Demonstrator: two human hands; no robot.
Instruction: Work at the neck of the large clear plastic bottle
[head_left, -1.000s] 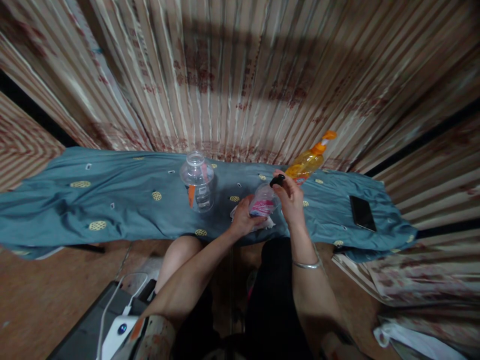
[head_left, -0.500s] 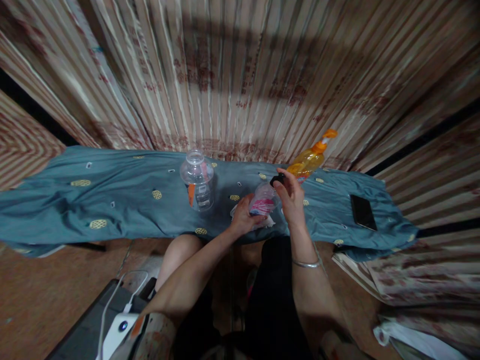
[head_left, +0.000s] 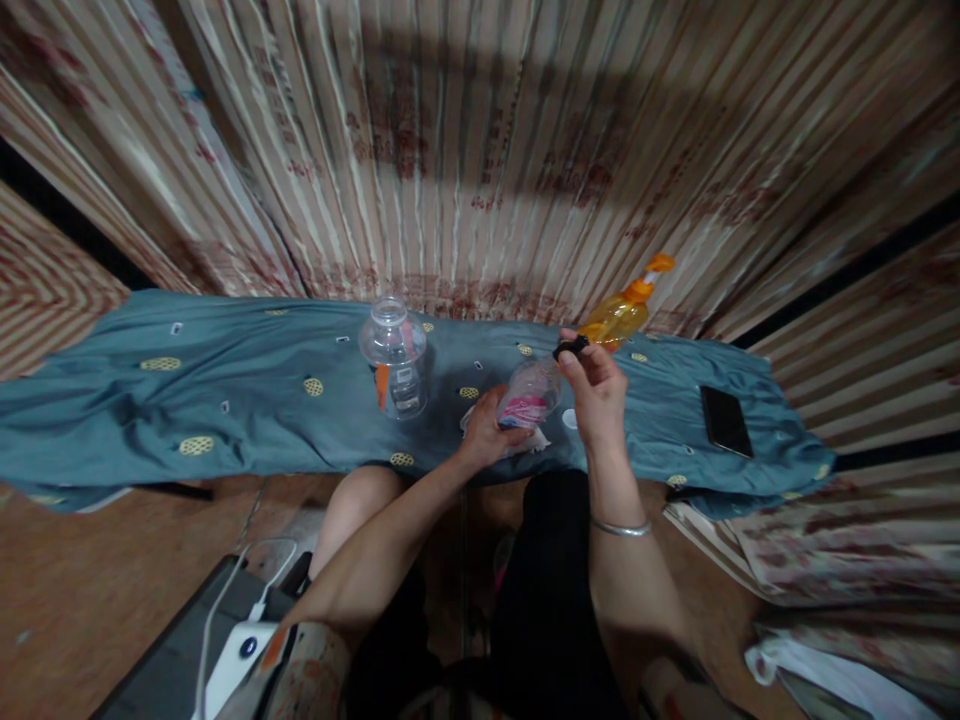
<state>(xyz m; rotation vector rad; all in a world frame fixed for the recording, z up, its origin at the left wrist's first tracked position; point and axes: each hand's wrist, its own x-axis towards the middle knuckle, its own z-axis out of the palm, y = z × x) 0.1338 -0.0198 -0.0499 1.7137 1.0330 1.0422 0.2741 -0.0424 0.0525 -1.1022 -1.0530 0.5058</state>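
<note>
Wrapped round a clear plastic bottle (head_left: pixel 531 392) with a pink label is my left hand (head_left: pixel 489 428). The bottle tilts to the upper right over the cloth. Between the thumb and fingers of my right hand (head_left: pixel 598 385) is a small black cap (head_left: pixel 570 348), at the bottle's upper end; whether it touches the bottle's mouth I cannot tell. A crumpled white tissue (head_left: pixel 538 441) lies under the bottle and my left hand. Just right of it is a white round piece (head_left: pixel 570 419). Behind my right hand stands an orange pump bottle (head_left: pixel 616 320), partly hidden.
A larger clear bottle (head_left: pixel 393 350) stands upright to the left on the blue cloth (head_left: pixel 255 400). A black phone (head_left: pixel 726 421) lies at the right. Behind hangs a striped curtain (head_left: pixel 450 150). A white power bank (head_left: pixel 238 660) with a cable is at lower left.
My right hand has moved a little to the right, with the black cap in its fingers. The white round piece is now uncovered. My left hand and the bottle have barely moved.
</note>
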